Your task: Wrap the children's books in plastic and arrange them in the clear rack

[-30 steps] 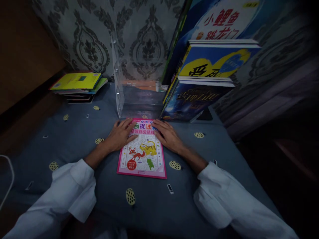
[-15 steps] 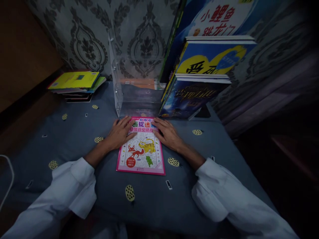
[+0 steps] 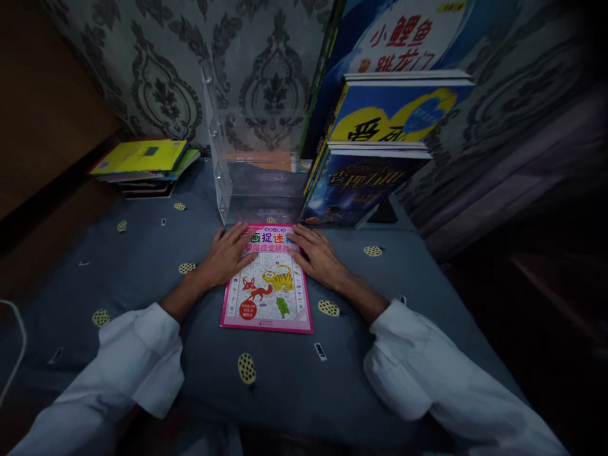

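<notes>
A blue spotted cloth [image 3: 118, 253] covers the surface. At the far left lies a flat stack of books [image 3: 142, 161], the top one yellow. A clear plastic stand [image 3: 223, 158] is upright before the patterned wallpaper [image 3: 166, 82]. Just beside it on the right, large books [image 3: 380, 183] lean.

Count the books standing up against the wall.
3 show covers: the tall blue-white one at the back, the yellow-blue one in the middle, the dark blue one in front. Thinner spines between them may hide more.
</notes>
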`<action>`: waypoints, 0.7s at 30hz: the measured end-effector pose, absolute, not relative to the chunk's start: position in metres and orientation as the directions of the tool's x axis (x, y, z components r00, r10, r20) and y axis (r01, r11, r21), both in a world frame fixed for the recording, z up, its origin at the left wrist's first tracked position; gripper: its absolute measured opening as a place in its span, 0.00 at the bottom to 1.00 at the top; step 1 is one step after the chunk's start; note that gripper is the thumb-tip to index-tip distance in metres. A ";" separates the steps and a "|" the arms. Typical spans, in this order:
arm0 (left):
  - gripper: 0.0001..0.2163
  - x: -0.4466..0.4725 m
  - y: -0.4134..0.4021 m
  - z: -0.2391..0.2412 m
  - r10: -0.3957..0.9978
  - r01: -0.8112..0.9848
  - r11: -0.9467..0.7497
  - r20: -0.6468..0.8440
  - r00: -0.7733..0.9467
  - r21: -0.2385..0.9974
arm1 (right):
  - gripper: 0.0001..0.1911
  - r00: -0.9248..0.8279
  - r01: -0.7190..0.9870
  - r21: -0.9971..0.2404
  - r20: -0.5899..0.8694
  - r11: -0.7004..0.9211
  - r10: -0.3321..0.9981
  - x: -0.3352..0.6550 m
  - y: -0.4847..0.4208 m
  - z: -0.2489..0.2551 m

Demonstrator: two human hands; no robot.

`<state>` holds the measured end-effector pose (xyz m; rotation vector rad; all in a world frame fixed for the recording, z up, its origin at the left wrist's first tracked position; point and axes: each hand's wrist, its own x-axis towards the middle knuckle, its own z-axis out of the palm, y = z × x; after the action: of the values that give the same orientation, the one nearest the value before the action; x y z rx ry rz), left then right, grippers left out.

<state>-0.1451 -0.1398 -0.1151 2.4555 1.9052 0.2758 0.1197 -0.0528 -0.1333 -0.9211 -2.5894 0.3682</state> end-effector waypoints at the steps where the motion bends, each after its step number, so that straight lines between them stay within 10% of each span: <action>1: 0.26 -0.145 -0.140 -0.115 0.961 0.956 -0.265 0.118 0.251 0.127 | 0.24 -0.716 0.560 -0.350 0.251 0.751 0.651 0.119 -0.053 -0.133; 21: 0.20 -0.145 -0.138 -0.113 0.927 0.921 -0.361 0.165 0.337 0.145 | 0.31 -0.760 0.533 -0.335 0.214 0.777 0.613 0.131 -0.092 -0.135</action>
<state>-0.1452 -0.1382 -0.1127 2.5483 1.7613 0.3421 0.1315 -0.0925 -0.1352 -0.8817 -2.6589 0.3660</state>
